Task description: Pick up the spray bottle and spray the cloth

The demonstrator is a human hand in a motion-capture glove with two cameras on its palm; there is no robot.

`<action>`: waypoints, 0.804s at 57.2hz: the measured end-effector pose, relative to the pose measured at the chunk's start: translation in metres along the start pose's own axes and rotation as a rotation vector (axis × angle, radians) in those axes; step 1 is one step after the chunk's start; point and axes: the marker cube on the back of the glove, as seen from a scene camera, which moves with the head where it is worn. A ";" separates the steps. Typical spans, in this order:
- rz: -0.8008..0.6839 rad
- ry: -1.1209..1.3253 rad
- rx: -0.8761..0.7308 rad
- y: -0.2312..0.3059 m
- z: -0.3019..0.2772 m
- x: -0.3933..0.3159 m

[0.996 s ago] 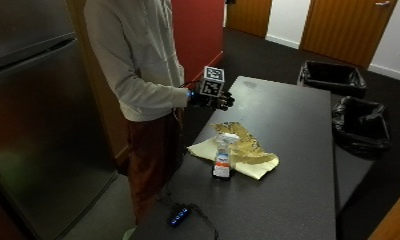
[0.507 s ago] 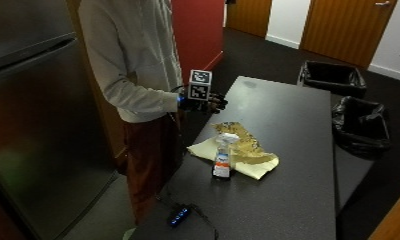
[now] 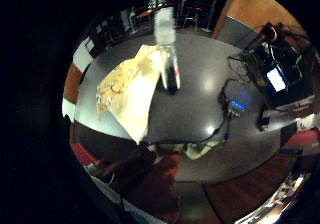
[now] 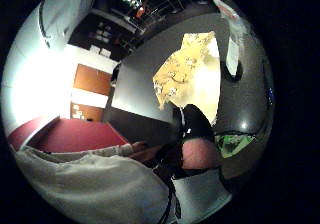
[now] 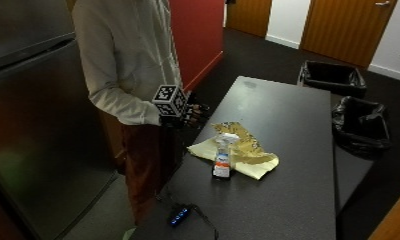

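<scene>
A clear spray bottle with a white trigger head stands upright on the dark table, at the near edge of a crumpled yellow patterned cloth. My gloved right hand hovers off the table's left edge, beside my body, apart from both, with fingers loosely extended and nothing in them. The little finger side palm view shows the bottle standing beside the cloth. In the thumb side palm view the cloth lies on the table with the bottle at its far side.
A small black device with blue lights and its cable lie near the table's front left corner. Two black bins stand past the table's right side. A grey cabinet is at my left.
The gloved hand has drifted left and a little down, away from the table's edge toward my body. Bottle and cloth have not moved.
</scene>
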 end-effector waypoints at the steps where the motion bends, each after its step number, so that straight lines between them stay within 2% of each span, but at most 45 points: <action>1: 0.009 -0.002 0.011 -0.001 -0.001 0.004; 13: 0.094 -0.074 0.107 -0.010 -0.001 0.035; 46: 0.337 -0.434 0.137 -0.048 0.057 0.077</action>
